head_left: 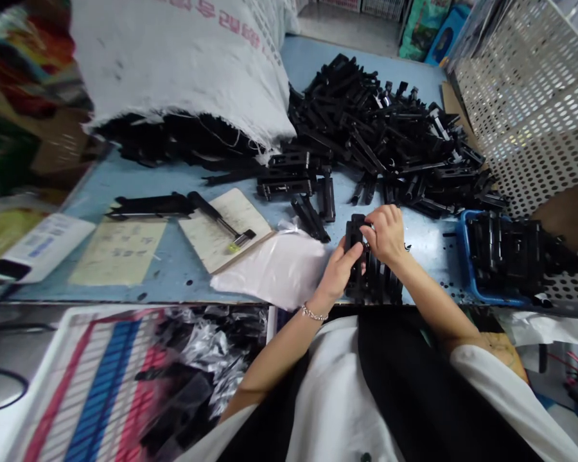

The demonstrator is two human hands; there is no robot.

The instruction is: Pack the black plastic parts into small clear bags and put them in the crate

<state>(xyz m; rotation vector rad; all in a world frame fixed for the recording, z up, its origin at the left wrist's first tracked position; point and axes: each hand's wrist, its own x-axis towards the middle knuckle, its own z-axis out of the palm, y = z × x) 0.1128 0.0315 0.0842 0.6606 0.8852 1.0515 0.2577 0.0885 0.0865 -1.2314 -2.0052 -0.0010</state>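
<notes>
A slim black plastic part [354, 232] stands up from the table between my two hands. My left hand [340, 268] is closed round its lower end, thumb along its face. With bent fingers, my right hand [386, 234] pinches at the upper right side of the same part; whether a smaller piece sits in that pinch is hidden. Just below, close to the table's front edge, several similar black parts [378, 282] lie side by side, partly covered by my hands and forearms.
A large heap of black parts [366, 128] spreads behind my hands. Right of them stands a blue basket [468, 276] of parts beside a perforated crate [525, 109]. Leftward lie a white plastic bag [279, 266], a notebook [207, 234] with a tool on it, and a woven sack [183, 64].
</notes>
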